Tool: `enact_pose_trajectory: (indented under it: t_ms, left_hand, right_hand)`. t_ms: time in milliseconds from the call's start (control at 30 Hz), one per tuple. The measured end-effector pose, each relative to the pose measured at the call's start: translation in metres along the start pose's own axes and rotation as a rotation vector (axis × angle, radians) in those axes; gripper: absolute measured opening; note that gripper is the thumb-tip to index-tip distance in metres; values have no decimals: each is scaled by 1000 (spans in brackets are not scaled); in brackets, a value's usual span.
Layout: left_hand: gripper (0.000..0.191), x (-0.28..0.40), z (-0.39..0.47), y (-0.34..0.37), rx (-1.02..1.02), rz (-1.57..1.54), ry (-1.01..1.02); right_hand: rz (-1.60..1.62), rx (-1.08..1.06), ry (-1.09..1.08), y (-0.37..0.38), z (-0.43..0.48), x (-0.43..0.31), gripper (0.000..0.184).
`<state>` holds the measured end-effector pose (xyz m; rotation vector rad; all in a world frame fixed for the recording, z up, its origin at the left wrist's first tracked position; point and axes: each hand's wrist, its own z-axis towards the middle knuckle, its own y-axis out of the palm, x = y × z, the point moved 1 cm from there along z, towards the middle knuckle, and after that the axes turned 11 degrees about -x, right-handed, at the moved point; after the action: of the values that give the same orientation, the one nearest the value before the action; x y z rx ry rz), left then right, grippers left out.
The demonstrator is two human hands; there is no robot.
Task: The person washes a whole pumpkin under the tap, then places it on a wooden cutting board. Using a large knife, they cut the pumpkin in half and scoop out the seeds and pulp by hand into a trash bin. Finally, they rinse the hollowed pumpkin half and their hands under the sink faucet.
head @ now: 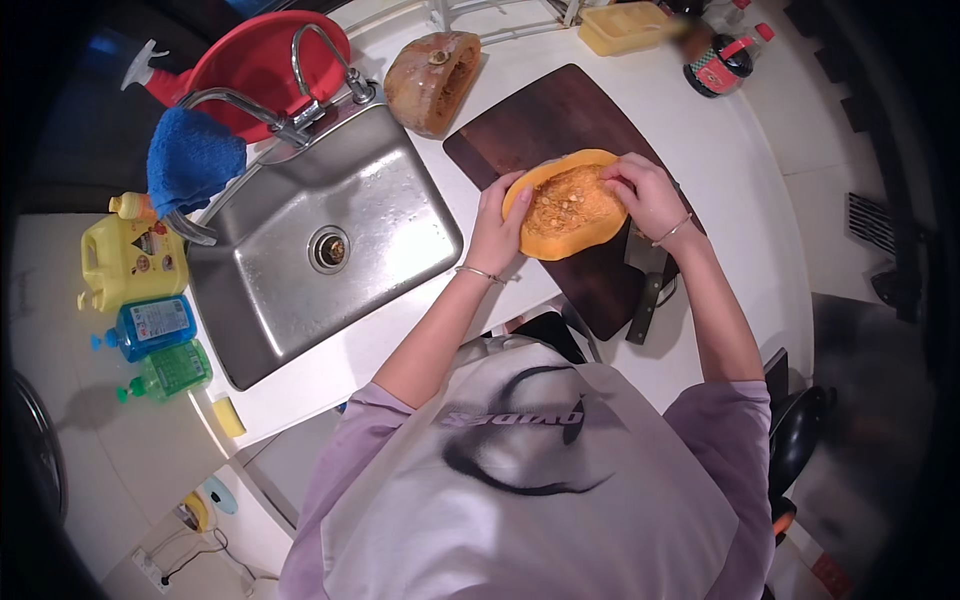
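Observation:
A cut piece of pumpkin (pixel 555 244) is held over the dark wooden cutting board (pixel 555 112), its hollow facing up with stringy pulp and several seeds inside. My left hand (pixel 496 232) grips its left side, the thumb over the rim. At the right rim, my right hand (pixel 651 196) has its fingertips curled in against the orange flesh and pulp. Below that hand lies a kitchen knife (pixel 645 304), its dark handle pointing towards me and its broad blade partly hidden. Another cut pumpkin piece (pixel 420 82), with its stem, rests behind the board.
Left of the board is a stainless steel sink (pixel 382 195) with chrome faucets and a blue cloth (pixel 195 161). A red basin (pixel 270 67) stands behind it. Bottles (pixel 154 330) and a sponge (pixel 228 417) line the left side. A yellow container (pixel 619 28) and sauce bottle (pixel 720 64) stand back right.

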<state>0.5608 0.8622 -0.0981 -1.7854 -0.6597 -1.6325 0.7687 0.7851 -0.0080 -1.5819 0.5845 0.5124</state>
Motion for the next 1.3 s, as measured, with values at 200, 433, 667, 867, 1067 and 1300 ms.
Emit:
enact_pose_trajectory:
  t_ms: [200,433,667,867,1067,1300]
  left_hand:
    - [38,8,-1,7,37,12,9]
    - [37,27,-9,21,80,139,85]
    - [36,27,-6,15,41,135,95]
    - [36,22,-4,14,51,109,86]
    - [35,18,-3,12,55,91,75]
    - [37,13,-4,9,19,87,70]
  right_hand:
    - [-330,180,-39,58,-7,6,31]
    - [-228,195,232,100,0,-8,33]
    - [115,21,28,71,-3,0,47]
    - [220,100,-104,95,12,-7,41]
    - [244,-143,-208,88,16,-3,25]
    - [193,-210,-150,69,12,12,22]
